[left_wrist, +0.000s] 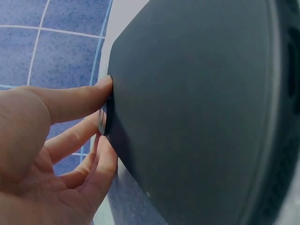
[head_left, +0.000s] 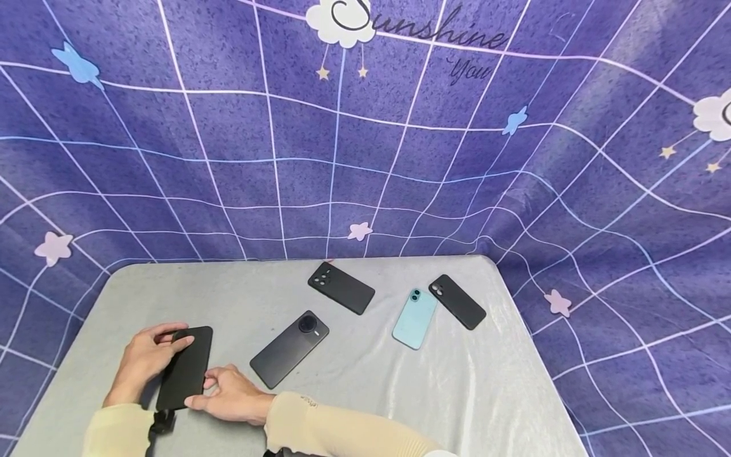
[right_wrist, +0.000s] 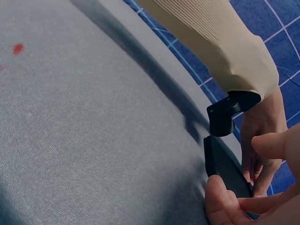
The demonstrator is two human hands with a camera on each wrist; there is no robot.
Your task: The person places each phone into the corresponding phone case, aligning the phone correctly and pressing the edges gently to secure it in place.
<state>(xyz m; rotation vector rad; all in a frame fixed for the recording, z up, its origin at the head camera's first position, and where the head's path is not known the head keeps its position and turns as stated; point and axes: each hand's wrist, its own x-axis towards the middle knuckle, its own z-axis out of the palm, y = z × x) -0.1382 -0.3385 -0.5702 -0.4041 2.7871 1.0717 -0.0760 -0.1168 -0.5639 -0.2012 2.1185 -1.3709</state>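
A black phone [head_left: 185, 374] with a plain dark face is held at the left end of the table, a rim like a case's along its edge. My left hand [head_left: 144, 357] grips its upper left edge. In the left wrist view the thumb presses the dark face [left_wrist: 197, 108] while the fingers reach behind, beside a small shiny part. My right hand [head_left: 237, 397] pinches the lower right edge between thumb and fingers. A dark grey phone [head_left: 288, 350] with a round camera lies just right of my hands, back up.
Farther back lies a black phone case [head_left: 342, 289] with camera holes. To the right, a light teal phone [head_left: 415, 318] lies against another black case [head_left: 458, 303]. A grey cloth covers the table [head_left: 485, 393], and a purple curtain [head_left: 297, 139] hangs around it.
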